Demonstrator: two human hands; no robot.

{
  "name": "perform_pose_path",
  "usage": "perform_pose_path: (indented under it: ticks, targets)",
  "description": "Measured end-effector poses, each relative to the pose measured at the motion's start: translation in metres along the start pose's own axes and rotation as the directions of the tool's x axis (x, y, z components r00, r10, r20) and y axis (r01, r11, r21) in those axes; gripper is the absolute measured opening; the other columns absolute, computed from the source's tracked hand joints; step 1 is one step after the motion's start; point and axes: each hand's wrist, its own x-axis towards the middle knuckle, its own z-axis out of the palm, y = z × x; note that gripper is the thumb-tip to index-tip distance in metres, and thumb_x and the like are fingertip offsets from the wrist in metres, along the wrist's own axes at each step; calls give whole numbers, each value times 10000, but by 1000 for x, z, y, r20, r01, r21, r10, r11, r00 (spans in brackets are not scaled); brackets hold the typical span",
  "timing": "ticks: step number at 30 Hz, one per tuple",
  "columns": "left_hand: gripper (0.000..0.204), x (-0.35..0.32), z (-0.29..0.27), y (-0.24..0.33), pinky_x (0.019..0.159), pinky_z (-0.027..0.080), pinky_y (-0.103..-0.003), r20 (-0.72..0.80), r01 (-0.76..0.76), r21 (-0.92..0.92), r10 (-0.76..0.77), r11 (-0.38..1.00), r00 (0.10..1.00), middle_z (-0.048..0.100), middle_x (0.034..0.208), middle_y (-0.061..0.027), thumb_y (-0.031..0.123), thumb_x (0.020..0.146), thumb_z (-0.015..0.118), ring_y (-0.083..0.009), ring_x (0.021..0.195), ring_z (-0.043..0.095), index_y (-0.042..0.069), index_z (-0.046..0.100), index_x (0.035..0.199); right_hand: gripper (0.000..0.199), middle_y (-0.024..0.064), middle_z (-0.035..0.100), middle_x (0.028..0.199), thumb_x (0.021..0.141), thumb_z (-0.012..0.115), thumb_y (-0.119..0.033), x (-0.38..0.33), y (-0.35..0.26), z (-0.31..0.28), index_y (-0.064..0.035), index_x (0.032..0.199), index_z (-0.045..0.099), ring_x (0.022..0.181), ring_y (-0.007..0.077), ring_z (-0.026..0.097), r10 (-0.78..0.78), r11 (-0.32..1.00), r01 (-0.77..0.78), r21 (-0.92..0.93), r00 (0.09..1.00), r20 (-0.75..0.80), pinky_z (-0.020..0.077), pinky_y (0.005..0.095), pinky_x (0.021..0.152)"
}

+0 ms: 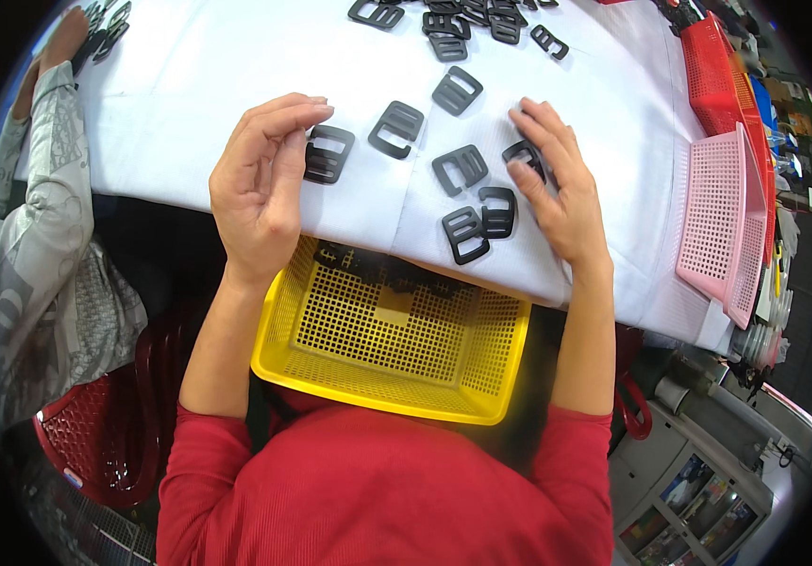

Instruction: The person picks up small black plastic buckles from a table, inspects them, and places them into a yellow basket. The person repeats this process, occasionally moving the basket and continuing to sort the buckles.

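Observation:
Several black plastic strap buckles lie on the white-covered table in front of me. My left hand (259, 184) is at the table's near edge, its fingers stretched and loosely curved, thumb apart. Beside its thumb lies a ladder-shaped buckle (330, 154), its left edge partly hidden. My right hand (561, 189) hovers with thumb and fingers spread around another buckle (522, 156), partly covered by the fingers; whether they touch it I cannot tell. Between my hands are an open-sided buckle (396, 129), one farther off (458, 91), one nearer (460, 170), and two touching buckles (465, 235).
A yellow mesh basket (510, 377) rests at my lap below the table edge, with dark buckles along its far side. More buckles (505, 28) are heaped at the far side. Pink (712, 203) and red (708, 71) baskets stand right. A person's sleeve (52, 179) is at left.

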Motion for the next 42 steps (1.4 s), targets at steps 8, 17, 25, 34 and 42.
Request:
perform_pose_path:
  ticks: [8, 17, 25, 34, 42]
  targets:
    - [233, -1, -3, -6, 961, 485, -310, 9, -43, -46, 44, 998, 999, 630, 1148, -143, -76, 948, 457, -206, 1093, 612, -32, 641, 1082, 308, 121, 620, 1266, 951, 608, -181, -16, -12, 1, -29, 1216, 649, 1223, 239, 559, 90, 887, -12, 462, 985, -146, 434, 346, 1025]
    - [233, -2, -3, -10, 931, 509, -299, -41, -101, -83, 98, 991, 994, 639, 1113, -139, -94, 933, 457, -197, 1053, 628, -36, 647, 1054, 252, 138, 632, 1228, 983, 544, -127, -19, -2, 5, 5, 1164, 660, 1126, 221, 617, 155, 782, 7, 623, 966, -205, 484, 339, 986]
    - [238, -4, -4, -9, 923, 509, -290, -78, -81, -129, 72, 988, 994, 648, 1082, -137, -112, 920, 445, -192, 1037, 631, -39, 648, 1021, 286, 107, 598, 1308, 940, 611, -174, -17, -19, 9, -66, 1199, 663, 1237, 250, 547, 43, 937, 14, 350, 987, -154, 383, 422, 1087]
    - [243, -4, -13, -7, 935, 516, -363, -104, 76, -249, -104, 965, 989, 612, 1162, -157, -47, 956, 412, -243, 1098, 608, -37, 621, 1081, 354, 52, 644, 1260, 807, 732, -213, -27, -59, 22, -147, 1153, 693, 1279, 280, 527, -257, 966, 254, 42, 946, 196, 285, 519, 1136]
    - [295, 64, -8, -14, 949, 484, -354, 293, -263, 426, 143, 866, 945, 628, 1195, -139, -51, 872, 537, -288, 1131, 603, 24, 647, 1135, 188, 74, 702, 1059, 797, 741, -138, -32, -68, 11, -115, 983, 727, 1033, 246, 663, -328, 922, 283, 266, 934, 142, 490, 421, 960]
